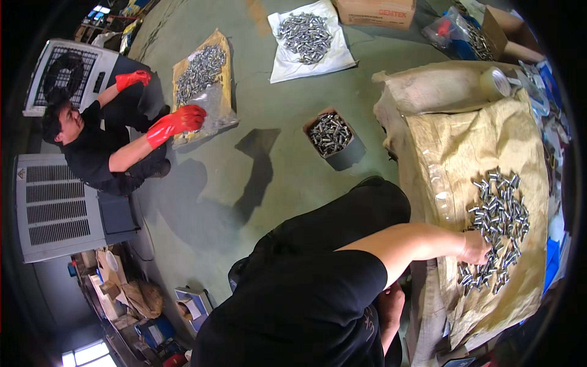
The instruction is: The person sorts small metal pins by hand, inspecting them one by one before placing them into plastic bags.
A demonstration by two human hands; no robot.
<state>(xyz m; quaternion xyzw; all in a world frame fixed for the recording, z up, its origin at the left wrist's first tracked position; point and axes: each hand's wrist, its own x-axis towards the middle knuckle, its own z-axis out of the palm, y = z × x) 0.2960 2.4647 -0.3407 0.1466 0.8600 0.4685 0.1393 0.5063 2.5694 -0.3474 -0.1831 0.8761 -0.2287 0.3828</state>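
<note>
A loose pile of short, shiny metal bolt-like pieces [504,208] is spread over a yellow woven sack [471,150] on the work surface at the right. My left hand [476,247] reaches into the near side of this pile. Its fingers are curled down among the pieces, and what they grip is hidden. Lower down, beside the edge of the work surface, is my right hand [392,301], partly covered by my black sleeve. The fingers of that hand cannot be made out.
A small carton [330,136] of metal pieces stands on the floor. Beyond it, more pieces lie on a white sack [286,68] and a yellow sack [227,55]. A person in red gloves [177,125] crouches at the left. A tape roll [494,84] rests at the surface's far end.
</note>
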